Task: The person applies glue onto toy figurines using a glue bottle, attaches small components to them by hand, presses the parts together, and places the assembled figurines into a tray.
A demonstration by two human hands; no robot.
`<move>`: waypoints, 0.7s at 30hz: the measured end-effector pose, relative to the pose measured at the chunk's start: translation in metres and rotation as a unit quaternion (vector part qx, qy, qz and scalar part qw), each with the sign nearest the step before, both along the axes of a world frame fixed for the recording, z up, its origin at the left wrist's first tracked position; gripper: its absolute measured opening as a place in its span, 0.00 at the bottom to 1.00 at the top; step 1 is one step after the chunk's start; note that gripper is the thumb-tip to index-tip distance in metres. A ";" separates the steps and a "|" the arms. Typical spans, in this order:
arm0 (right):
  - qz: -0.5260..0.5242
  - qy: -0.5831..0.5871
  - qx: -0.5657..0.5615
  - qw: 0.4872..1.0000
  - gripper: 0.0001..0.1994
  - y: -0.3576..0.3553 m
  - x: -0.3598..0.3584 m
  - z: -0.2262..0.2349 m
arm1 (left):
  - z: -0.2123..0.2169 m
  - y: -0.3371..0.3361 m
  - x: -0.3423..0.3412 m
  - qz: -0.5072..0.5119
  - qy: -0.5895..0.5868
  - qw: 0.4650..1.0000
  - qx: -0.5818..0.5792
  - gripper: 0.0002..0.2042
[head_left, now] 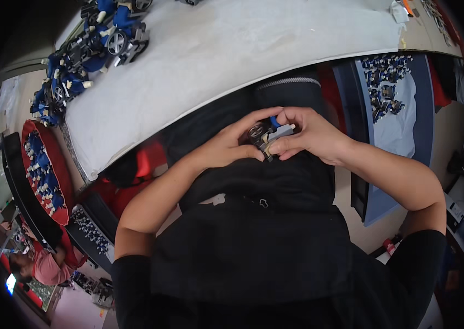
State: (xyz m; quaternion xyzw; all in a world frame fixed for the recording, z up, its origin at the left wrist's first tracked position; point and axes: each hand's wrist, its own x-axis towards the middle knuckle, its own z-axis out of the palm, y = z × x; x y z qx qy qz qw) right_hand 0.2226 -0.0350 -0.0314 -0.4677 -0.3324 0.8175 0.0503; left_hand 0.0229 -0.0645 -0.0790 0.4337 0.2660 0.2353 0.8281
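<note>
Over my lap I hold a small toy (280, 132) between both hands. It has a dark spoked wheel on its left side, a light grey block-like body and a bit of blue at the top. My left hand (231, 143) is closed around the wheel side, its thumb low and its fingers over the top. From the other side my right hand (317, 136) pinches the grey part with thumb and fingers. The fingers cover part of the toy, so its full shape is hidden.
A white-topped table (232, 46) lies just ahead, with a heap of blue and grey wheeled toys (114, 41) at its left. A blue bin (374, 197) with similar small parts stands at right. At left are a red-lined container (67, 186) and another person (51, 266).
</note>
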 end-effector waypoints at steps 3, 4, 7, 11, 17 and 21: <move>0.003 -0.009 0.029 1.000 0.15 0.002 0.001 -0.006 | -0.009 0.002 0.001 0.022 0.006 1.000 0.014 0.39; 0.005 -0.004 0.045 0.999 0.16 0.000 0.000 -0.009 | -0.010 0.001 0.000 0.028 0.025 0.999 0.031 0.41; 0.003 -0.003 0.057 0.998 0.16 -0.007 -0.001 -0.012 | -0.016 -0.004 -0.001 0.030 0.041 0.995 0.082 0.40; 0.018 0.001 0.162 0.987 0.15 -0.016 0.000 -0.021 | -0.014 -0.009 -0.003 0.024 0.084 0.979 0.183 0.40; 0.110 -0.059 0.436 0.891 0.17 -0.013 0.002 -0.009 | -0.006 -0.010 -0.001 0.055 0.097 0.950 0.293 0.35; 0.123 -0.049 0.424 0.896 0.18 -0.003 0.002 0.017 | 0.004 -0.006 -0.005 0.091 0.120 0.905 0.397 0.34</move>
